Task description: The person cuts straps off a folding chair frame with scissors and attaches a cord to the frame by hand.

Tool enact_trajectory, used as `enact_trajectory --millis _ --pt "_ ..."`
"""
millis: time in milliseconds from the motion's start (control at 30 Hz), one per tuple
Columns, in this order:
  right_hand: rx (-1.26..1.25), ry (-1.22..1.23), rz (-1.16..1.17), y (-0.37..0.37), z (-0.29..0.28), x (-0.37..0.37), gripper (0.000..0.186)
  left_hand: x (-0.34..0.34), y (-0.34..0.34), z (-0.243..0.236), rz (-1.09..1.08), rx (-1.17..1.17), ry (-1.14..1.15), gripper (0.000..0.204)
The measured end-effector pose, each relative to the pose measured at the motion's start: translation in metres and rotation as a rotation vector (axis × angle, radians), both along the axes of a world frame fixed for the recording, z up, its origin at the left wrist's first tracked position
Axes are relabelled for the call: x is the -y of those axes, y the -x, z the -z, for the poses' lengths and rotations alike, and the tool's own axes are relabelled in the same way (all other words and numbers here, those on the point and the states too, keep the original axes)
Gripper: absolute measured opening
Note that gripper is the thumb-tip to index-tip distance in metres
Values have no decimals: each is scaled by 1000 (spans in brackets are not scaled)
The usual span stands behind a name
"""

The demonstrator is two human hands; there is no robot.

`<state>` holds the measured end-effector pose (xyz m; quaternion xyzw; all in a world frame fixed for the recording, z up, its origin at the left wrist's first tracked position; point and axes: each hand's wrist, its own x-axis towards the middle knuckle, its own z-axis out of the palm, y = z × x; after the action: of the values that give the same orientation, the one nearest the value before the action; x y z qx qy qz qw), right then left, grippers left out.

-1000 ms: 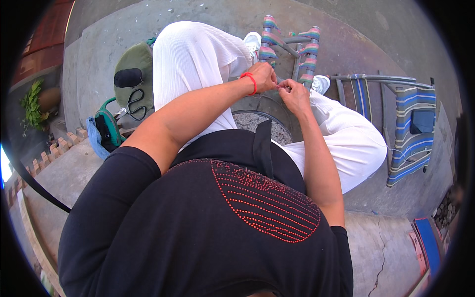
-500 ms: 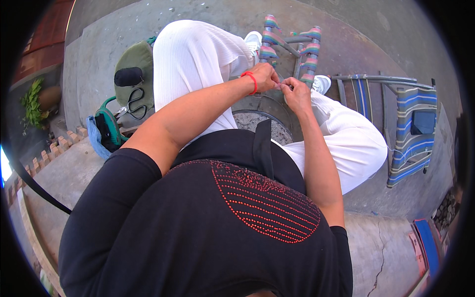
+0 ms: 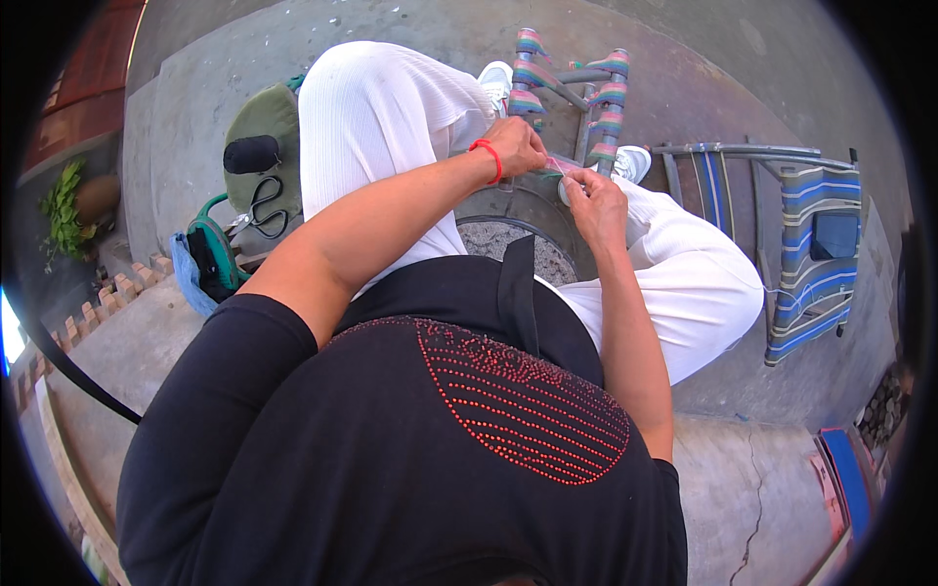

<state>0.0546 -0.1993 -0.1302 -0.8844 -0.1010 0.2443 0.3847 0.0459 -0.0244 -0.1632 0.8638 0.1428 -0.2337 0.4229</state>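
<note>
My left hand [image 3: 518, 146], with a red cord round its wrist, is closed in a pinch over the strip of thin pinkish cloth [image 3: 561, 164]. Close by on the right, my right hand [image 3: 597, 205] pinches the strip's other end; a fine pale line, perhaps thread, shows there. Just beyond both hands stands a grey metal tube frame [image 3: 578, 76], its bars wrapped with striped pink, green and blue cloth [image 3: 608, 122]. The fingertips hide part of the strip.
On my left, a round green stool [image 3: 256, 109] carries a black spool [image 3: 252, 153] and black-handled scissors [image 3: 259, 207]. Beside it hangs a green-rimmed bag [image 3: 217, 244]. To my right lies a folding chair with blue striped cloth [image 3: 816, 283], a dark phone-like slab [image 3: 836, 238] on it.
My hands have drawn slightly apart, so the pinkish strip now shows between them. The right hand has shifted a little right and down.
</note>
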Motion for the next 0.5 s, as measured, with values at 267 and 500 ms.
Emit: enact_trajectory --millis 267,500 --pt "83 -39 -71 1 10 0 17 1 -1 -4 -4 -25 2 20" --pt "47 3 -93 -1 10 -1 16 0 -1 -3 -13 -2 9 20"
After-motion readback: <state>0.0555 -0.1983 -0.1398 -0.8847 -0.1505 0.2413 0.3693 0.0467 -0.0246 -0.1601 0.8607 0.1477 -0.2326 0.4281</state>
